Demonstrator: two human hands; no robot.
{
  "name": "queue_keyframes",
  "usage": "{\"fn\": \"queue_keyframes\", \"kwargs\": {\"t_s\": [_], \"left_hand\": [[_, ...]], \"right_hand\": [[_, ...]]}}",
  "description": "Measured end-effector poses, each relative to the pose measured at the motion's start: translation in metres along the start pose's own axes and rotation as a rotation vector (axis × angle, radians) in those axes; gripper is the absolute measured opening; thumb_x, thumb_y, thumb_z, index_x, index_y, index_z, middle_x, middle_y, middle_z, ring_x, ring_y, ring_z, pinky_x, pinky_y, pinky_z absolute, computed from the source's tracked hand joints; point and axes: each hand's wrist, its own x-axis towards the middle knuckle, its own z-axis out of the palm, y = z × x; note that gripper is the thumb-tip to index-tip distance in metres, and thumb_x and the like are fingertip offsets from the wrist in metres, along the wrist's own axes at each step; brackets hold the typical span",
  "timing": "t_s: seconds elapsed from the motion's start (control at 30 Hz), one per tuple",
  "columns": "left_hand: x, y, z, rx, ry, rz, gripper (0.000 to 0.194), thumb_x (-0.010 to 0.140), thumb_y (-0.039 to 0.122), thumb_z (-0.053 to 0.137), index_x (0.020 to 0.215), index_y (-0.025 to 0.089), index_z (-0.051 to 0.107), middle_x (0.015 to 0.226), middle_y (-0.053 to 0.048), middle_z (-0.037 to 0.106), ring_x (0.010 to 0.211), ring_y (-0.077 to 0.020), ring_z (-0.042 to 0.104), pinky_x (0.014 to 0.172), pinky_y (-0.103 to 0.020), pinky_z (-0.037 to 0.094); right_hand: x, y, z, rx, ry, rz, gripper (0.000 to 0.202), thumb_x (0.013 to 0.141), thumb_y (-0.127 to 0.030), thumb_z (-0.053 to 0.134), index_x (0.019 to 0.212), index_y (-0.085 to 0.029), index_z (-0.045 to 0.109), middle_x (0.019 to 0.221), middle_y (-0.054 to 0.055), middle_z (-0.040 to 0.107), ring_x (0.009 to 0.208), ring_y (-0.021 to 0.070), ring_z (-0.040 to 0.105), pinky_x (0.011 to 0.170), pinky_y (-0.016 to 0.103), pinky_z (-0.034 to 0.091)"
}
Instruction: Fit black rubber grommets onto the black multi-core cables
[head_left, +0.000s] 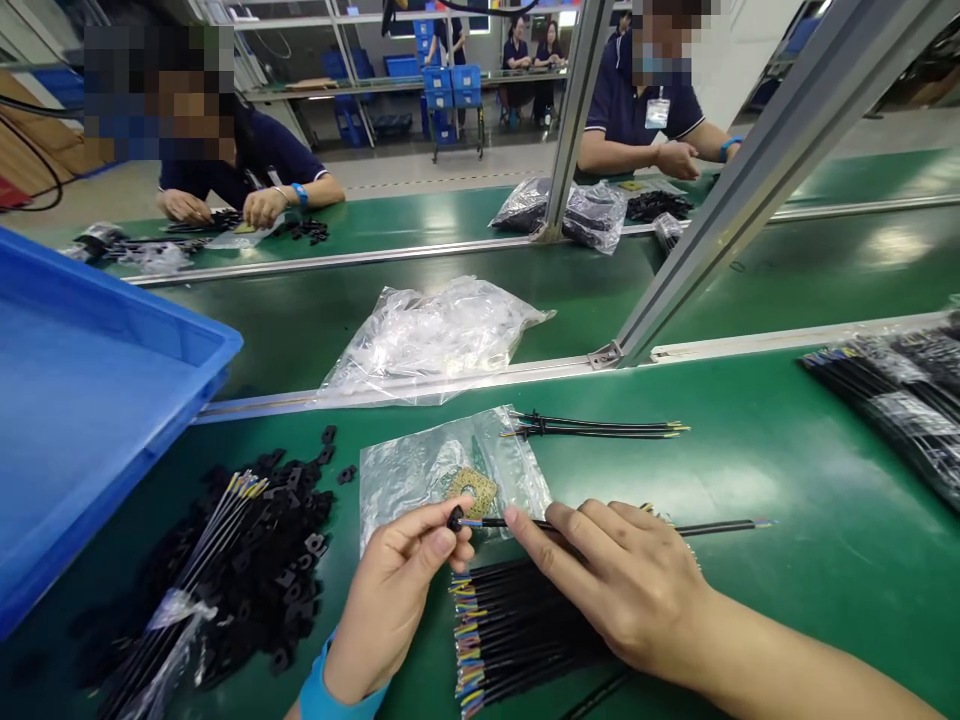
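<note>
beside the wire bundle [514, 620], left hand [397, 580] pinches black clip [454, 518]; right hand's [630, 575] grip is hidden; cable [493, 522] seems light, bendy, best held mid-length.

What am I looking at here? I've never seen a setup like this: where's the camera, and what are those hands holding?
There's no machine here, just a person's bare hands. The single picture comes from a camera worn on their head, looking forward and down. The left hand pinches a small black part at the wire end of a black cable; the right hand has its fingers over that cable. On the green table lie a row of cables, a pile of black pieces and a clear plastic bag. Across from them, other people work at another table.
</note>
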Motion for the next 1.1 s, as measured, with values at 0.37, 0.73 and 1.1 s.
{"fn": "queue_keyframes", "kwargs": {"t_s": [0.37, 0.73, 1.1], "left_hand": [[0.004, -0.005, -0.006, 0.218, -0.013, 0.143, 0.045, 0.071, 0.055, 0.088, 0.103, 0.023, 0.087, 0.082, -0.011, 0.077, 0.068, -0.0215, 0.071, 0.066, -0.032, 0.061], [-0.004, -0.009, 0.004, 0.268, -0.110, 0.260, 0.036, 0.077, 0.054, 0.084, 0.099, 0.025, 0.088, 0.082, -0.009, 0.076, 0.061, -0.0162, 0.066, 0.055, -0.024, 0.056], [-0.006, -0.004, 0.008, 0.405, -0.222, 0.687, 0.022, 0.084, 0.044, 0.083, 0.104, 0.036, 0.085, 0.068, -0.002, 0.075, 0.059, -0.0113, 0.069, 0.055, -0.016, 0.054]], "right_hand": [[-0.003, 0.002, 0.000, 0.150, 0.032, 0.074, 0.037, 0.102, -0.008, 0.043, 0.133, -0.012, 0.064, 0.091, 0.006, 0.074, 0.069, 0.0164, 0.061, 0.058, 0.030, 0.051], [0.001, -0.006, 0.003, 0.229, 0.115, 0.005, 0.030, 0.107, -0.012, 0.041, 0.120, -0.007, 0.068, 0.080, 0.006, 0.071, 0.064, 0.0154, 0.061, 0.057, 0.029, 0.050], [0.001, -0.017, 0.016, 0.591, 0.106, 0.181, 0.023, 0.111, -0.024, 0.048, 0.099, -0.014, 0.065, 0.076, 0.002, 0.072, 0.061, 0.0109, 0.064, 0.060, 0.023, 0.051]]}}
